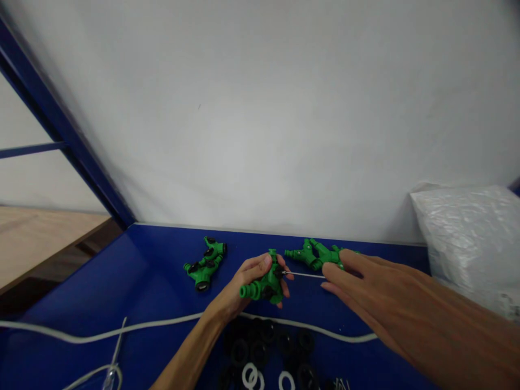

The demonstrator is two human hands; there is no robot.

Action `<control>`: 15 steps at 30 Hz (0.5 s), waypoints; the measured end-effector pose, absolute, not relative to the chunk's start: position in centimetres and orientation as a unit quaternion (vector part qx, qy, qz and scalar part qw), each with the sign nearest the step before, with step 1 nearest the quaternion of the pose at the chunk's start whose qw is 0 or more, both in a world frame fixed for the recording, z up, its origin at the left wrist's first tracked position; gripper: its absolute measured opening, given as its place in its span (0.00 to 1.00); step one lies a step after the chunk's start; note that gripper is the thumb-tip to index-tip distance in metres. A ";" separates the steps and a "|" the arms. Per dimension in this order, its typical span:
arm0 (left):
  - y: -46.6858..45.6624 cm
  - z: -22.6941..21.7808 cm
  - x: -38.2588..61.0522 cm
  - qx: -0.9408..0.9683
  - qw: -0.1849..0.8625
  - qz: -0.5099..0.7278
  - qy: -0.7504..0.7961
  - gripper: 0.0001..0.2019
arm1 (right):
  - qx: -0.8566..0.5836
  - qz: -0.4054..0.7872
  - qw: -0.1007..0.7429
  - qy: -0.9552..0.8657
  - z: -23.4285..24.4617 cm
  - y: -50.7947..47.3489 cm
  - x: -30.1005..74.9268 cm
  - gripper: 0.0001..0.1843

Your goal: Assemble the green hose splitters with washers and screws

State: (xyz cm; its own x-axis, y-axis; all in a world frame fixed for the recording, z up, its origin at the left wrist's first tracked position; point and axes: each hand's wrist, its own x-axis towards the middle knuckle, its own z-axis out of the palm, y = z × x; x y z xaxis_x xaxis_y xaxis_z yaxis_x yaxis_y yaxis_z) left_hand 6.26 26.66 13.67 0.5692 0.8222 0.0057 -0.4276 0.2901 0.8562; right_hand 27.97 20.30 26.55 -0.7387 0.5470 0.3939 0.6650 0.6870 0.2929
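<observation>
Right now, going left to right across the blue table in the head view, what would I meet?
Loose green fitting → left hand gripping another green fitting → third green fitting → right hand → white plastic bag.

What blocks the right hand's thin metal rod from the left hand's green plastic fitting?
Nothing visible: the thin metal rod from the right hand reaches the green plastic fitting in the left hand.
</observation>
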 end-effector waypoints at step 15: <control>26.6 13.6 6.4 0.452 0.762 0.406 0.223 0.17 | -0.361 -0.206 0.119 -0.902 26.6 20.7 28.0 0.19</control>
